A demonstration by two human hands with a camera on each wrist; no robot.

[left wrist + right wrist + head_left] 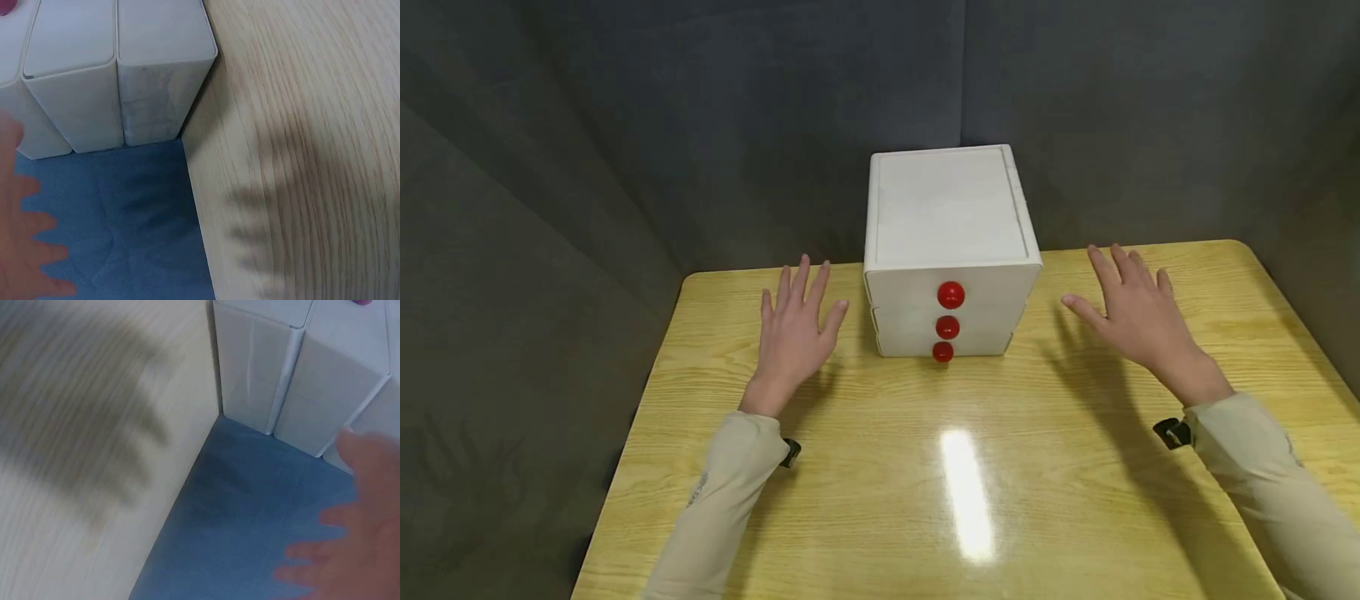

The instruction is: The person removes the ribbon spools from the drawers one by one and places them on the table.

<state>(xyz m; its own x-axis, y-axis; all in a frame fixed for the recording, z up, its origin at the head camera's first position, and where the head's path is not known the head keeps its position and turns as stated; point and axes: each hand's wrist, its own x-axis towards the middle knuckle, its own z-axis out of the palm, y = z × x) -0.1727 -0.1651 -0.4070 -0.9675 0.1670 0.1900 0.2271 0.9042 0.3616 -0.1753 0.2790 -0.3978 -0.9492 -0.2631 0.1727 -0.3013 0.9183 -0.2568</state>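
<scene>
A white cabinet of three stacked drawers (951, 208) stands at the table's far edge in the head view. Each drawer front carries a round red knob (951, 295), and all three drawers sit closed. To its left hovers my left hand (792, 337), fingers straight and spread, holding nothing. My right hand (1142, 321) is raised on the other side, likewise spread and without anything in it. Both hands are apart from the cabinet. The left wrist view has the cabinet's side (153, 100) beyond the fingers; the right wrist view has the opposite side (250, 369).
A wooden table (850, 467) with rounded far corners lies under both arms, bright glare on its middle. Dark cloth (737, 125) hangs behind and at the sides. Hand shadows fall on the tabletop. A small black device (1172, 433) is strapped at the right wrist.
</scene>
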